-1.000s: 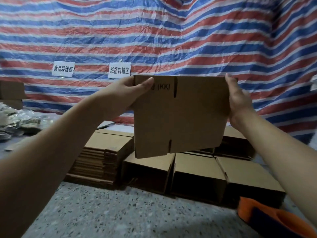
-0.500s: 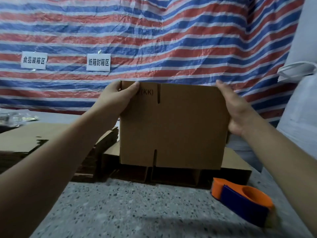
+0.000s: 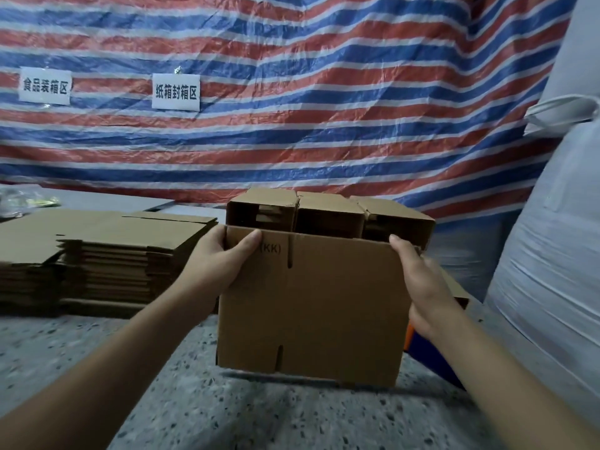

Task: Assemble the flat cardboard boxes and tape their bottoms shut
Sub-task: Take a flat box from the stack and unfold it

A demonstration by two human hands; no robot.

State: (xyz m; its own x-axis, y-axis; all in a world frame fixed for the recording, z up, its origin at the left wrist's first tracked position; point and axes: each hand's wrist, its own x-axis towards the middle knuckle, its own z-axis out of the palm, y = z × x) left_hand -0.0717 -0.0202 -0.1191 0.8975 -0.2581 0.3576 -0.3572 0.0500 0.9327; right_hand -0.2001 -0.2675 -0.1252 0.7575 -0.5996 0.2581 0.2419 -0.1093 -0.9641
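A flat brown cardboard box (image 3: 311, 306), marked "(KK)", stands upright in front of me with its lower edge just above the speckled floor (image 3: 162, 384). My left hand (image 3: 224, 264) grips its upper left corner, thumb across the front face. My right hand (image 3: 422, 287) holds its right edge, fingers behind the card. An orange and blue tape dispenser (image 3: 425, 355) lies on the floor behind the box's lower right corner, mostly hidden.
A stack of flat boxes (image 3: 107, 254) lies at the left. Three assembled boxes (image 3: 328, 216) stand behind the held one. A striped tarp (image 3: 292, 92) with two paper signs hangs at the back. A large white sack (image 3: 552, 254) stands at the right.
Both hands have brought the flat box down from chest height to just above the floor. The view has tilted down and shifted, and the box now covers most of the tape dispenser.
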